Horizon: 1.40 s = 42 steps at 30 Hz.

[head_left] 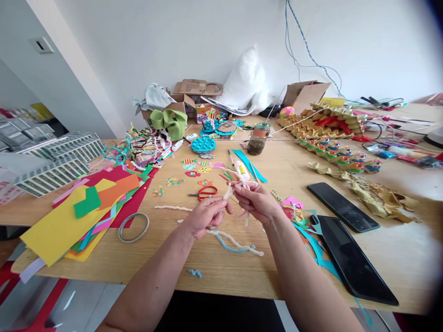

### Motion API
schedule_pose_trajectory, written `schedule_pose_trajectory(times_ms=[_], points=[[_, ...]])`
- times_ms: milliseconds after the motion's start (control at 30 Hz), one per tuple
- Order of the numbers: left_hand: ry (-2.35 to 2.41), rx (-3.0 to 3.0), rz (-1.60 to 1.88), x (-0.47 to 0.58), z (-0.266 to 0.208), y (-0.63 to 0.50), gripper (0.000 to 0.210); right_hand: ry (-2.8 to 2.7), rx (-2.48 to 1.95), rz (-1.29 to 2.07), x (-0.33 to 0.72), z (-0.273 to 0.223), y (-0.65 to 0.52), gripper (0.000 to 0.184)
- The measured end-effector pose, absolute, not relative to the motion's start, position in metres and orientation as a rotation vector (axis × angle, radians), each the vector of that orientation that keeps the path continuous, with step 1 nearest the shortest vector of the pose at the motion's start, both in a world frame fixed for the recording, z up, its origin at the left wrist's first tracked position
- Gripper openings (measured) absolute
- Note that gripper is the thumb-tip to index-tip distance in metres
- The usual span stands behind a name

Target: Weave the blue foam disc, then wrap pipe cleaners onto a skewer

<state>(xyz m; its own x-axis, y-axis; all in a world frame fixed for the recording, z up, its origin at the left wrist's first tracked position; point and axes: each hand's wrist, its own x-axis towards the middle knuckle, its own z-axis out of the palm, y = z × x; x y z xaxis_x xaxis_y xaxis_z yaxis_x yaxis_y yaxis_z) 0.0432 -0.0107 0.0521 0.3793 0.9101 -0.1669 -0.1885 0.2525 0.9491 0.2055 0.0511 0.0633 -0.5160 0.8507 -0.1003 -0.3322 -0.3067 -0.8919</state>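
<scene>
Both hands meet above the middle of the table, working on a white fuzzy pipe cleaner (228,191). My left hand (208,215) pinches one end between thumb and fingers. My right hand (258,199) is closed on the bunched part, with short white and pinkish ends sticking out. Below the hands, white and light-blue pipe cleaners (238,246) lie on the table, and a small blue coil (194,273) rests near the front edge. Just beyond my left hand are orange-handled scissors (207,192). A white glue bottle (242,170) lies behind my right hand.
Coloured paper sheets (51,230) and a tape roll (133,228) lie left. Paper fish (192,174) lie ahead, before a jar of dark liquid (258,140). Two dark devices, a phone (342,207) and a tablet (356,258), lie right, near egg-carton pieces (374,193).
</scene>
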Motion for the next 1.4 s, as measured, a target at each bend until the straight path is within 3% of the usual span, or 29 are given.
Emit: schedule_pose_trajectory(times_ms=[300,600,800,967,1233,1400], points=[[1.042,1.242,0.862,0.048,0.051,-0.01,0.031,-1.413,-1.073,1.266,0.198,0.053,0.05,0.04],[0.872,1.094,0.827,0.045,0.051,-0.012,0.029,-1.329,-0.838,1.848,0.208,0.063,0.05,0.034],[0.795,0.994,0.782,0.043,0.051,-0.011,0.03,-1.284,-0.862,1.736,0.205,0.059,0.05,0.03],[0.715,0.848,0.692,0.042,0.055,-0.009,0.046,-1.163,-0.853,1.772,0.205,0.058,0.052,0.027],[0.638,0.921,0.756,0.046,0.055,-0.013,0.025,-1.055,-0.816,1.848,0.204,0.06,0.051,0.026],[0.595,0.877,0.739,0.047,0.055,-0.014,0.028,-1.003,-0.823,1.869,0.202,0.064,0.05,0.025]])
